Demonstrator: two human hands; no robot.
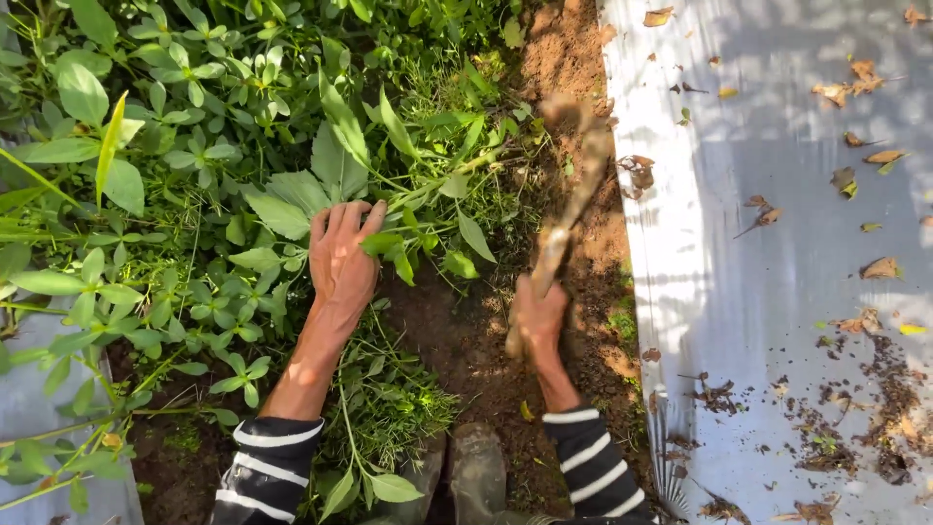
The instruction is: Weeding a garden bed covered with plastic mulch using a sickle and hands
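Between the green growth and the silver plastic sheet [777,243], on a strip of bare reddish soil [466,340], the person's two hands are at work. Right hand [539,313] is closed in a full fist around the lower end of a wooden-handled tool [569,199], which rises from the fist and leans up and to the right, toward the sheet's near edge; its upper end is blurred, so the shape of its head cannot be told. What shows of the shaft is pale, rough and soil-stained.

Left hand [342,255] lies well apart from the tool, to its left, at the edge of the leafy weeds [292,175]. Its fingers are together and only loosely bent, the palm pressed down on broad, smooth, pointed leaves and thin stems; whether the fingertips have hold of any stem cannot be told, since leaves cover them. Finer, grassy growth spreads under the forearm.

Both arms wear black sleeves with white stripes [267,467], pushed up from the wrists. Two muddy rubber boots [476,472] stand on the soil between the arms at the lower edge. The sheet is smooth and shiny, scattered with dry brown leaves [855,78] and crumbs of dark earth, and its edge along the soil is crinkled.
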